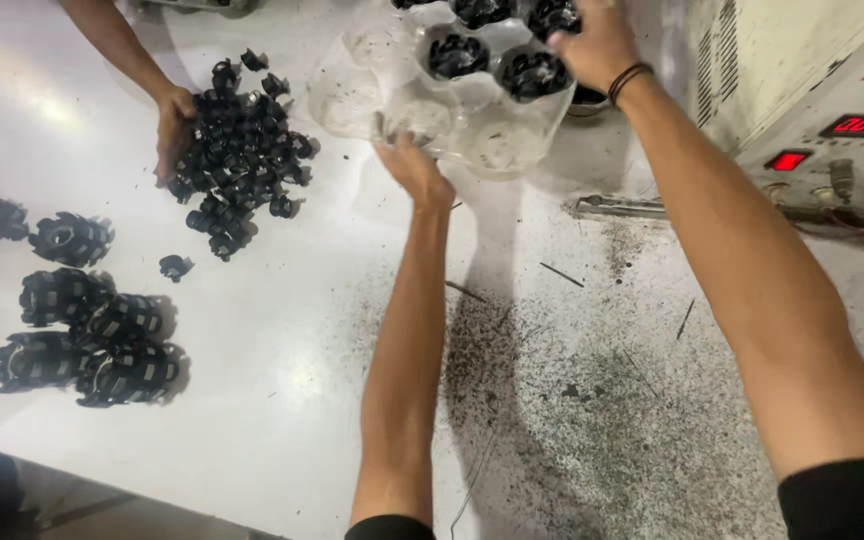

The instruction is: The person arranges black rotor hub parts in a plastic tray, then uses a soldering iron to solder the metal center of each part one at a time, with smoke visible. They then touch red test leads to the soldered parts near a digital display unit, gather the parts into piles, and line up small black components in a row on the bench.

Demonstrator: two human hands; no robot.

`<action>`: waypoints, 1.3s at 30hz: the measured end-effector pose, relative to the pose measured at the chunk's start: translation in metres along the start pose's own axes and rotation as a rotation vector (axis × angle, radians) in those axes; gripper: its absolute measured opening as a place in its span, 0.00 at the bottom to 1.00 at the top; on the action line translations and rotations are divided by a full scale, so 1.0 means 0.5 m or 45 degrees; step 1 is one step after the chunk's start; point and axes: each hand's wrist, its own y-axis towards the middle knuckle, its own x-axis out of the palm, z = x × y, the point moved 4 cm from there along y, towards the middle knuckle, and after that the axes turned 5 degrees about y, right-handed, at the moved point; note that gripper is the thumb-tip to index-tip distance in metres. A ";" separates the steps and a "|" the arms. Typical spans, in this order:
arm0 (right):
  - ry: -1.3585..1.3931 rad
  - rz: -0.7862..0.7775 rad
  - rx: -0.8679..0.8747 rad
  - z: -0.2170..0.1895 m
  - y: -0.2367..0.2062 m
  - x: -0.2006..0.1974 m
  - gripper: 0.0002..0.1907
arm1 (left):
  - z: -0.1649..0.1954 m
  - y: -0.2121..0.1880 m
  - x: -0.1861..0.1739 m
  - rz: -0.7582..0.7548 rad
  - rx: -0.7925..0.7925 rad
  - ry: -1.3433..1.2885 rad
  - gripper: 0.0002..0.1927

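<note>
The white counter (282,380) is speckled with black grit near me. Above its far edge I hold a clear plastic tray (452,100), my left hand (414,170) and right hand (600,45) fingers clamped on its rims. Another person's hand (174,125) touches a pile of small black parts (242,150).

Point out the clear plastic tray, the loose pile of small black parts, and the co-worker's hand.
clear plastic tray (497,150): head view, empty front pocket.
pile of small black parts (244,150): head view, middle of heap.
co-worker's hand (172,125): head view, back of hand.
</note>
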 end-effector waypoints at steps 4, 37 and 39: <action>-0.723 -0.572 -0.305 -0.037 -0.120 0.099 0.43 | -0.080 -0.022 0.084 -0.487 -0.549 0.094 0.42; -0.479 -0.656 -0.682 -0.092 -0.732 0.183 0.32 | 0.222 -0.039 -0.561 -0.007 0.611 1.490 0.47; -0.458 -0.650 -0.674 -0.085 -0.735 0.181 0.33 | 0.229 -0.022 -0.553 0.025 0.620 1.474 0.47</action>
